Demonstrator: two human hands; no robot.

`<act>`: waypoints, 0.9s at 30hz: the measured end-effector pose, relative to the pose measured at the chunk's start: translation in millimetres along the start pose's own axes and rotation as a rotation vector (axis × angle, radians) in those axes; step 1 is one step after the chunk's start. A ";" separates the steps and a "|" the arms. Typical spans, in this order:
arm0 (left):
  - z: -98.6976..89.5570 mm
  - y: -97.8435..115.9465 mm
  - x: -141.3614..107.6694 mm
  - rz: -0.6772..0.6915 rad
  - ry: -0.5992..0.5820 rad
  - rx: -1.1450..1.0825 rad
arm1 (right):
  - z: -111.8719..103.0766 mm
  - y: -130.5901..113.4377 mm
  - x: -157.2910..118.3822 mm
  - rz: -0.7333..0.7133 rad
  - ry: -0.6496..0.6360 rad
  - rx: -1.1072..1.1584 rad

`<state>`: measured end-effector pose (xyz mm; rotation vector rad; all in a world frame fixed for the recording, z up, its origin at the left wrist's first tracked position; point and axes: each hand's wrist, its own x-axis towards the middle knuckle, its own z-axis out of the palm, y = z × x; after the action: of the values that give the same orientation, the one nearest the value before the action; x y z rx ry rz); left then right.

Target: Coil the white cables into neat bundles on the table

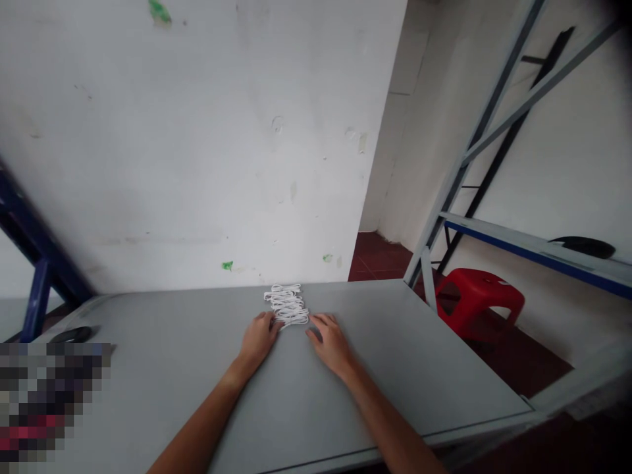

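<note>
A flat grey table (pixel 172 382) stands against a white wall (pixel 197 145) with little green spots. Near the wall side of the table lies a bundle of thin white cord (pixel 287 304), folded back and forth in many loops. The left hand (pixel 259 337) touches its near left corner. The right hand (pixel 330 339) has its fingertips at the right edge, thumb and fingers apart. Off to the right, a red plastic stool (pixel 478 293) sits on the dark red floor (pixel 536 342), beside a tall grey metal frame (pixel 540 94).
</note>
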<state>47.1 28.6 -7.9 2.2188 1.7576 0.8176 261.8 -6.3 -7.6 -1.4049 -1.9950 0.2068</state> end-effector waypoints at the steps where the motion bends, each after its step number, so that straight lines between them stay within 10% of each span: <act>1: 0.6 -1.5 2.9 -0.018 0.004 0.019 | -0.6 0.3 -0.1 0.000 -0.003 0.000; 27: -25.9 -24.3 -90.4 0.250 -0.107 0.301 | -29.3 3.4 -45.8 -0.016 -0.306 -0.224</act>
<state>0.2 -54.7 -24.9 2.6626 1.6677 0.4900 290.7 -52.4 -7.0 -1.5726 -2.3379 0.2058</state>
